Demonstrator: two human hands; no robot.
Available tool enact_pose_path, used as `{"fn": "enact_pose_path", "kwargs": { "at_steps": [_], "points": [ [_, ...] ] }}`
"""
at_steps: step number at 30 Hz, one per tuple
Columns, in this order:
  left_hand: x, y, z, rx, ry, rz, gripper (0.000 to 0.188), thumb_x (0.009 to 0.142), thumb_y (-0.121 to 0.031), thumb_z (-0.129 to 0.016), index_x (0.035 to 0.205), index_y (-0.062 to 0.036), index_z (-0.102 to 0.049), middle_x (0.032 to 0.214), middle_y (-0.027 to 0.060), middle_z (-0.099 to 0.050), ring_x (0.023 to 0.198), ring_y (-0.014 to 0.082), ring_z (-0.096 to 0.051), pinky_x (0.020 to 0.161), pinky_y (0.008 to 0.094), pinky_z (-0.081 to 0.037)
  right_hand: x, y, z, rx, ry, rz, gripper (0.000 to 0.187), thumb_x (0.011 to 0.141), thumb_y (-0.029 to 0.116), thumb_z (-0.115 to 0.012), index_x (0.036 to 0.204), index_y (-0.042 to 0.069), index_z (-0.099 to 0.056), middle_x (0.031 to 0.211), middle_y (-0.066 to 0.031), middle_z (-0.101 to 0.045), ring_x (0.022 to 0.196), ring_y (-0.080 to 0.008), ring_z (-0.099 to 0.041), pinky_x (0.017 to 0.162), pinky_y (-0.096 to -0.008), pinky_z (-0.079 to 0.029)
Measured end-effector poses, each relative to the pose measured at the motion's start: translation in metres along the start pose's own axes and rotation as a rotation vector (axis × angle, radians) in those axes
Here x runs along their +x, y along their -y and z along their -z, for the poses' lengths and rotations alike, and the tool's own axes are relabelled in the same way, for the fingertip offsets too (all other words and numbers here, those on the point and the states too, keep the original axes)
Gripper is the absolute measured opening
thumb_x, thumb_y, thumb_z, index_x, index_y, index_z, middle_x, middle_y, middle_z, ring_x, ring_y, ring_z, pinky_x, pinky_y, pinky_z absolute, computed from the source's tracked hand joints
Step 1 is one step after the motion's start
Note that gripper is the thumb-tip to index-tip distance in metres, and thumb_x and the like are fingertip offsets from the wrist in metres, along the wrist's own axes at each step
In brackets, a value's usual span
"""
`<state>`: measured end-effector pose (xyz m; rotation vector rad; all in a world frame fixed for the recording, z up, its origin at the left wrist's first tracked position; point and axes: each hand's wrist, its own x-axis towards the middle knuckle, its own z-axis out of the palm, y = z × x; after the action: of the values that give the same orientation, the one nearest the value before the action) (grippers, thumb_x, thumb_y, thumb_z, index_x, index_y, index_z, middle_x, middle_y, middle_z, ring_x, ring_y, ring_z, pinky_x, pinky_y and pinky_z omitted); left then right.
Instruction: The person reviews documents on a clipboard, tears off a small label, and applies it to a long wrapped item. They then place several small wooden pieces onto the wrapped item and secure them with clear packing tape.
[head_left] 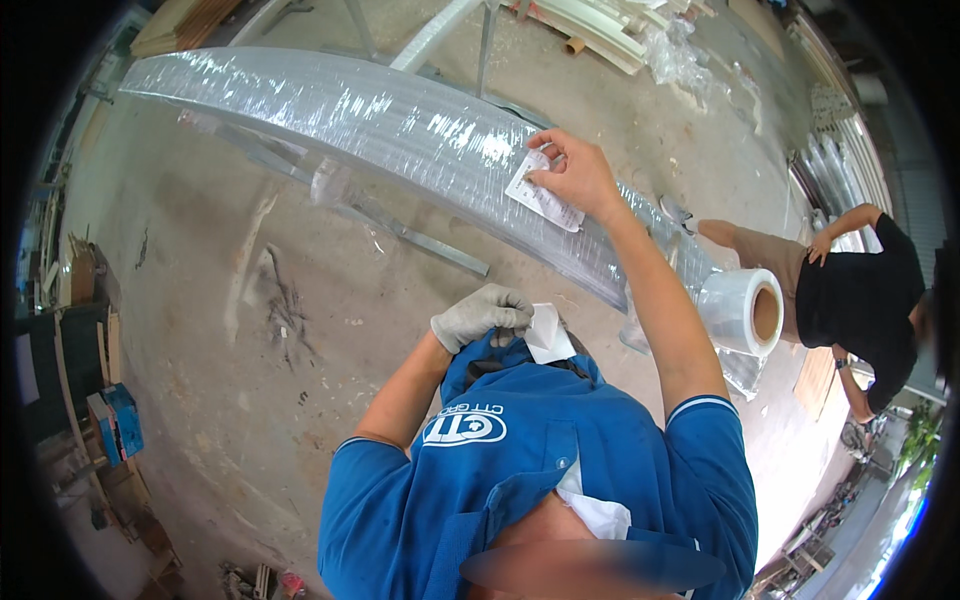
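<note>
A long bundle [400,130] wrapped in clear stretch film lies across the view in front of me. My right hand [580,178], bare, is over its right part, fingers curled at a white printed label [548,205]. The label rests against the film, with my thumb on it and partly covered by the hand. My left hand [483,318] wears a grey work glove and is closed near my waist. Between its fingertips is a small white piece of paper [547,335], slightly folded.
A roll of stretch film [742,312] sits at the bundle's right end. Beyond it stands a person in a black shirt [860,285]. Metal supports [420,245] hold the bundle above the concrete floor. Pale boards [590,35] and crumpled plastic [675,55] lie at the far side.
</note>
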<state>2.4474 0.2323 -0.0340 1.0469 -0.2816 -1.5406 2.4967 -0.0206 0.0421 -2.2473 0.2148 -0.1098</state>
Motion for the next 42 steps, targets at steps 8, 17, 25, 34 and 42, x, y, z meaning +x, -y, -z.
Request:
{"fn": "enact_pose_path", "kwargs": {
  "at_steps": [8,17,25,34,42],
  "points": [
    [0.002,-0.005,0.003,0.004,0.007,-0.013,0.014,0.094,-0.016,-0.065,0.087,-0.0042,-0.066,0.075,0.0029,-0.062,0.054,0.0085,-0.052,0.049,0.023,-0.042,-0.024,0.004,0.007,-0.304,-0.318,0.199,0.045,0.078,0.024,-0.081,0.119,0.013,-0.067,0.125,-0.0087,-0.063,0.103,-0.027,-0.065,0.09,-0.0375,-0.052],
    [-0.026,-0.071,-0.017,1.027,-0.105,-0.662,0.016,0.08,-0.016,-0.068,0.086,-0.0016,-0.068,0.103,0.0121,-0.066,0.095,0.0287,-0.062,0.082,0.0399,-0.05,-0.06,-0.014,0.027,-0.395,-0.279,0.107,0.03,0.087,0.02,-0.072,0.113,0.006,-0.069,0.115,-0.0092,-0.067,0.105,-0.028,-0.063,0.093,-0.0383,-0.049],
    [-0.008,-0.122,-0.014,1.518,-0.288,-0.851,0.01,0.074,-0.011,-0.066,0.079,-0.0021,-0.067,0.136,0.0204,-0.057,0.13,0.0398,-0.049,0.108,0.0484,-0.04,-0.052,0.008,0.031,-0.355,-0.093,-0.241,0.028,0.086,0.023,-0.071,0.109,0.007,-0.07,0.101,-0.0095,-0.067,0.09,-0.0239,-0.065,0.082,-0.0374,-0.051],
    [-0.005,-0.121,-0.001,1.345,-0.206,-0.823,0.013,0.072,-0.01,-0.069,0.083,-0.0032,-0.07,0.137,0.0217,-0.056,0.132,0.0424,-0.047,0.11,0.0464,-0.038,0.012,-0.014,0.038,-0.046,0.216,-0.029,0.023,0.086,0.019,-0.071,0.106,0.006,-0.072,0.097,-0.0056,-0.066,0.086,-0.0162,-0.059,0.079,-0.0304,-0.048],
    [0.016,-0.149,0.015,1.204,-0.406,-0.758,0.02,0.078,-0.011,-0.069,0.095,-0.0036,-0.074,0.14,0.0224,-0.055,0.127,0.0399,-0.053,0.106,0.0437,-0.043,0.018,-0.02,0.039,0.039,0.287,-0.054,0.022,0.087,0.017,-0.071,0.105,0.005,-0.071,0.097,-0.0058,-0.068,0.089,-0.0159,-0.061,0.083,-0.0298,-0.05]
  ]
}}
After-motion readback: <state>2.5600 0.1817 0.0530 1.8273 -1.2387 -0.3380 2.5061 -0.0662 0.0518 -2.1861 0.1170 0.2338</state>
